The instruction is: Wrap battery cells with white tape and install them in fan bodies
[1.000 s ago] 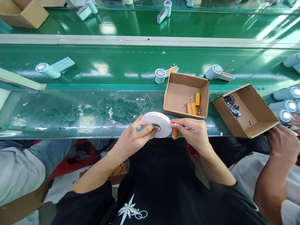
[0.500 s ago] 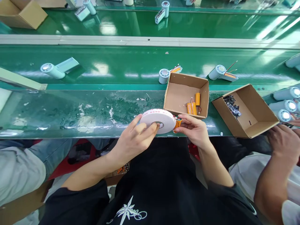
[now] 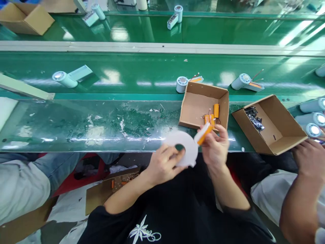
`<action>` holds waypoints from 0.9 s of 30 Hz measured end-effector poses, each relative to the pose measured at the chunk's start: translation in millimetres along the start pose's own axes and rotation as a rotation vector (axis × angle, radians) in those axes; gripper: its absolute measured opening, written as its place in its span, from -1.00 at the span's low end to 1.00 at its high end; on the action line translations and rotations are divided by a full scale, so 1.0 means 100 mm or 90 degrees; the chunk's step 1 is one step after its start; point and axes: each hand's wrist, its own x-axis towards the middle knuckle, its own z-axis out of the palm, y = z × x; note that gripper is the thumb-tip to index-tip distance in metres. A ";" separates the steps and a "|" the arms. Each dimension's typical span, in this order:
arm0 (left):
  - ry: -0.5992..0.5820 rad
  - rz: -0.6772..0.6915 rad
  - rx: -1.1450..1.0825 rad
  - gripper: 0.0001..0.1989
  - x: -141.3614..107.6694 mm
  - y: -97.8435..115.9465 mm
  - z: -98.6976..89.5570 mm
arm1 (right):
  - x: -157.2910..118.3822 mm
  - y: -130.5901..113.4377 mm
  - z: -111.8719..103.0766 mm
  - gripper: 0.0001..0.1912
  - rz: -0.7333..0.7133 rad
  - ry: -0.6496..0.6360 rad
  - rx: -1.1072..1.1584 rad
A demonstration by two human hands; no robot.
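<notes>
Green bench (image 3: 137, 115), scuffed and glossy. At its near edge, left hand (image 3: 165, 166) grips a white tape roll (image 3: 186, 140), a fingertip by the core hole. Right hand (image 3: 217, 147) pinches an orange cell (image 3: 204, 137), tilted over the same edge, a white strip (image 3: 201, 133) along its side; cell close to roll, contact cannot be told. Just behind, an open carton (image 3: 194, 101) holds loose orange cells (image 3: 216, 110) toward its near right corner. Rightward, a second carton (image 3: 284, 118) with small dark parts (image 3: 254, 119); co-worker's hand (image 3: 311, 156) beside it. Past the bench's far edge, pale blue housings (image 3: 66, 80) lie on a green belt (image 3: 142, 64).
</notes>
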 end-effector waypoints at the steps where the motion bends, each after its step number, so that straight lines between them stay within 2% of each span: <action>1: -0.005 0.004 -0.038 -0.59 -0.05 -0.04 -0.05 | 0.04 -0.13 -0.05 -0.51 -0.004 -0.029 -0.024; 4: 0.036 -0.011 0.027 -0.53 -0.13 -0.24 -0.27 | 0.15 -0.39 -0.11 -0.33 -0.046 -0.049 -0.057; 6: 0.047 -0.031 0.110 -0.48 -0.14 -0.38 -0.38 | 0.20 -0.37 -0.01 -0.35 -0.046 -0.037 -0.050; 8: 0.043 -0.034 0.127 -0.48 -0.14 -0.48 -0.40 | 0.18 -0.23 0.18 -0.50 -0.038 -0.014 -0.028; 10: 0.059 -0.021 0.113 -0.50 -0.14 -0.50 -0.34 | 0.10 -0.04 0.39 -0.60 -0.036 -0.006 0.007; 13: 0.081 -0.028 0.123 -0.47 -0.14 -0.43 -0.23 | -0.06 0.23 0.61 -0.53 -0.053 -0.020 0.027; 15: 0.087 -0.043 0.143 -0.41 -0.15 -0.36 -0.19 | -0.07 0.31 0.64 -0.46 -0.076 -0.029 -0.002; 18: 0.034 0.000 0.118 -0.42 -0.23 -0.26 -0.19 | 0.15 0.14 0.57 -0.46 -0.101 -0.053 -0.065; 21: -0.070 0.100 0.045 -0.57 -0.38 -0.30 -0.26 | 0.50 -0.23 0.43 -0.59 -0.208 -0.001 -0.064; 22: -0.091 0.087 0.049 -0.58 -0.42 -0.38 -0.31 | 0.59 -0.33 0.38 -0.62 -0.236 0.017 -0.052; 24: -0.127 -0.019 0.100 -0.56 -0.49 -0.64 -0.46 | 0.64 -0.43 0.29 -0.59 -0.223 -0.003 -0.041; 27: -0.209 -0.158 0.117 -0.43 -0.45 -1.17 -0.80 | 0.43 -0.29 0.13 -0.53 -0.080 -0.122 -0.056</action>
